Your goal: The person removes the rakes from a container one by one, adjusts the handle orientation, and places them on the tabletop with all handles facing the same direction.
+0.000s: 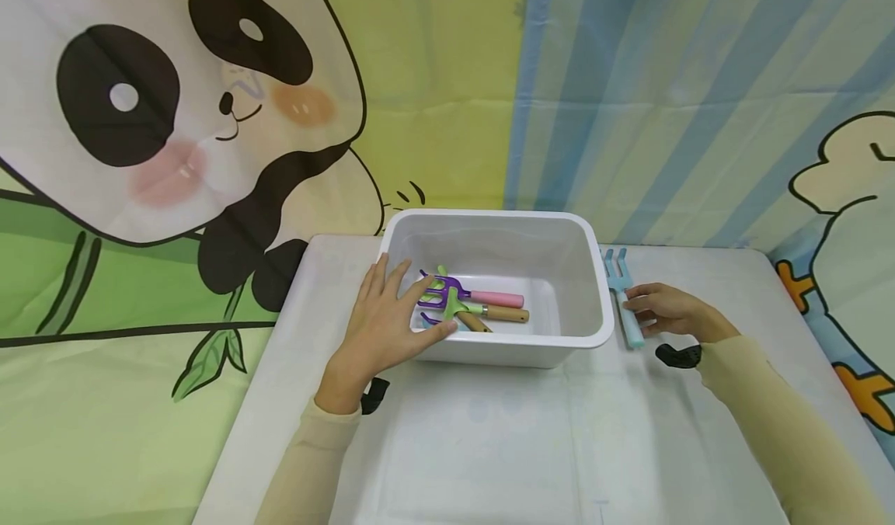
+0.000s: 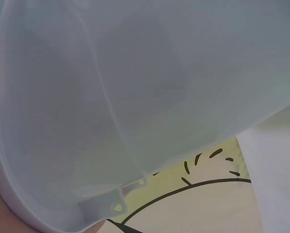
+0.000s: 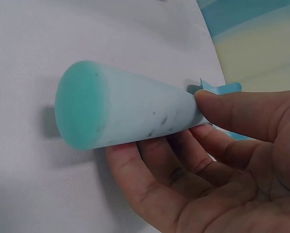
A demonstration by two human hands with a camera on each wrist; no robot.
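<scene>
My right hand [image 1: 667, 311] holds a light blue hand fork [image 1: 632, 323] by its handle, just right of the white bin. The right wrist view shows the thumb on one side of the speckled handle [image 3: 145, 107] and the fingers under it, with its teal end toward the camera. The fork's tines point to the back of the table. My left hand [image 1: 384, 323] lies over the bin's front left corner, fingers spread and fairly straight, the thumb along the front rim. The white bin [image 1: 489, 350] fills most of the left wrist view, its outer wall [image 2: 159, 87] closest.
Several small garden tools lie inside the bin, among them a purple fork with a pink handle [image 1: 496, 299] and a green tool with a wooden handle [image 1: 506, 314]. The bin stands on a white table [image 1: 482, 447] near its back edge. A printed curtain [image 1: 447, 82] hangs behind.
</scene>
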